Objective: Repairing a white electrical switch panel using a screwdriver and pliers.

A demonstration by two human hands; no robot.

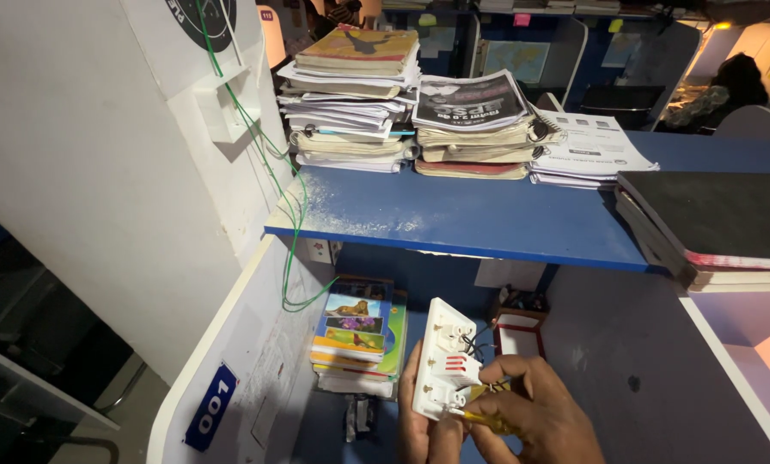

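My left hand (421, 425) holds a white electrical switch plate (443, 357) from below, its back side up, with red and black wires showing on it. My right hand (531, 412) grips a yellow-handled screwdriver (481, 418) whose tip rests against the lower part of the plate. Both hands sit low in the head view, under a blue shelf (488, 219).
Stacks of books and papers (355, 94) and a spiral-bound stack (475, 125) crowd the shelf. Dark books (711, 223) lie at right. A green wire (292, 215) hangs down the white partition (101, 172). Colourful books (355, 335) lie below. A person (729, 90) sits far right.
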